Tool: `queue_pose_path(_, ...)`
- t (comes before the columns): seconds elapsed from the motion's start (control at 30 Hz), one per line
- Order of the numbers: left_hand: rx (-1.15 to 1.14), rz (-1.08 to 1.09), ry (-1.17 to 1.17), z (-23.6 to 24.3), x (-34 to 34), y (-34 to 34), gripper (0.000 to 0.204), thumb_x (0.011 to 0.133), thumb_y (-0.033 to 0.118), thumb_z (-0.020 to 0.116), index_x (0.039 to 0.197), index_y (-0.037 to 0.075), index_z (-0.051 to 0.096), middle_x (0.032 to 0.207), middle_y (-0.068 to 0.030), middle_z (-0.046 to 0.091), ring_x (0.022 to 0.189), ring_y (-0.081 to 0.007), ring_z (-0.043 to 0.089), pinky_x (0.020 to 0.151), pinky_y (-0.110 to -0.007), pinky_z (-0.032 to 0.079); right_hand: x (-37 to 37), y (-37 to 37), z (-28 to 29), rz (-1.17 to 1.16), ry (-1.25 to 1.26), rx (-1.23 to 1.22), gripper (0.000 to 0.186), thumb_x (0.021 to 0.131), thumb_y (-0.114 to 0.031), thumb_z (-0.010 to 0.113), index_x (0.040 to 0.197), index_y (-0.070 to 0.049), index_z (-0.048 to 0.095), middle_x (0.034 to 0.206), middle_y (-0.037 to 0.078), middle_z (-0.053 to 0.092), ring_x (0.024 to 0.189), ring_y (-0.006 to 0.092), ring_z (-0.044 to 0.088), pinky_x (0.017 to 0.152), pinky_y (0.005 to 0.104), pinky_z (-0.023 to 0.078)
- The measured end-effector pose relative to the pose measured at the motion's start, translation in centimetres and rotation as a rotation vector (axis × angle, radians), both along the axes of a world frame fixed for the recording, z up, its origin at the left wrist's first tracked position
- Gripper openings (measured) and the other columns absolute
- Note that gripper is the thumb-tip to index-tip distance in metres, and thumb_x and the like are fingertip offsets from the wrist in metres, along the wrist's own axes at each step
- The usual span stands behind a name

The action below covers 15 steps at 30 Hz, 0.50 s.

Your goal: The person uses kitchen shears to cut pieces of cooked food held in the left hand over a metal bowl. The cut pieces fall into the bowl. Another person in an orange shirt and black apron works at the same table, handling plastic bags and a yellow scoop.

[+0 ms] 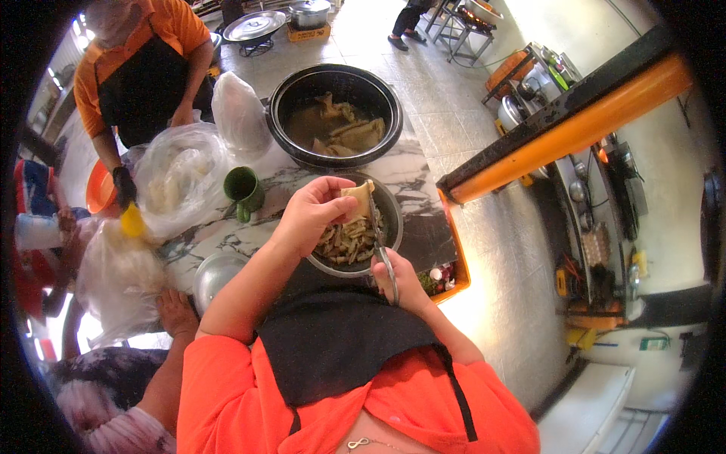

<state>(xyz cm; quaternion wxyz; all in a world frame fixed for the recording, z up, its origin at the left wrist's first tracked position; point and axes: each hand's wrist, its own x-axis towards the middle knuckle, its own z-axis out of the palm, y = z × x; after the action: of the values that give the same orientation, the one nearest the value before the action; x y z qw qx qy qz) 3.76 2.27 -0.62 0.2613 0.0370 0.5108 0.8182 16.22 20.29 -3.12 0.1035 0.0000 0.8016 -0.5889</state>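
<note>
My left hand point(321, 208) pinches a pale, flat, skin-like piece of food point(355, 203) over a round metal bowl point(395, 219). In my right hand point(404, 284) is a pair of scissors point(380, 246), its blades pointing away from me along the right edge of the piece. Whether the blades are closed, I cannot tell. Cut pale strips point(344, 248) lie heaped in the bowl beneath. Just beyond stands a large black pot point(274, 121), where bigger pieces of the same look point(355, 138) sit in brownish liquid.
A green mug point(242, 189), a filled white bag point(240, 113) and a large clear bag point(181, 170) stand left on the marble-patterned table point(416, 163). A person in orange point(144, 68) works opposite; another person's hand point(178, 312) rests near a metal lid point(215, 280). An orange-and-black beam point(567, 125) juts in at right.
</note>
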Motion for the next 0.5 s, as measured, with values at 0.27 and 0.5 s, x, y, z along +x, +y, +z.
queue_pose_path(0.27, -0.145, -0.136, 0.081, 0.6, 0.4, -0.6, 0.022, 0.082, 0.008, 0.063, 0.101, -0.001, 0.056, 0.089, -0.0041, 0.061, 0.078, -0.0102, 0.057, 0.07, -0.023, 0.046, 0.0, -0.3, 0.5, 0.009, 0.013, 0.024, 0.048, 0.089, -0.051, 0.047, 0.083, -0.003, 0.048, 0.07, 0.005, 0.045, 0.067, 0.0148, 0.043, 0.063, 0.0301, 0.04)
queue_pose_path(0.5, 0.02, 0.056, 0.033, 0.5, -0.9, -1.1, 0.02, 0.084, 0.008, 0.061, 0.103, 0.003, 0.055, 0.09, -0.0023, 0.06, 0.078, -0.0084, 0.056, 0.069, -0.021, 0.045, 0.5, 0.5, -0.6, 0.042, -0.046, -0.03, 0.053, 0.087, -0.056, 0.046, 0.084, -0.003, 0.048, 0.071, 0.007, 0.047, 0.066, 0.018, 0.048, 0.062, 0.0312, 0.041)
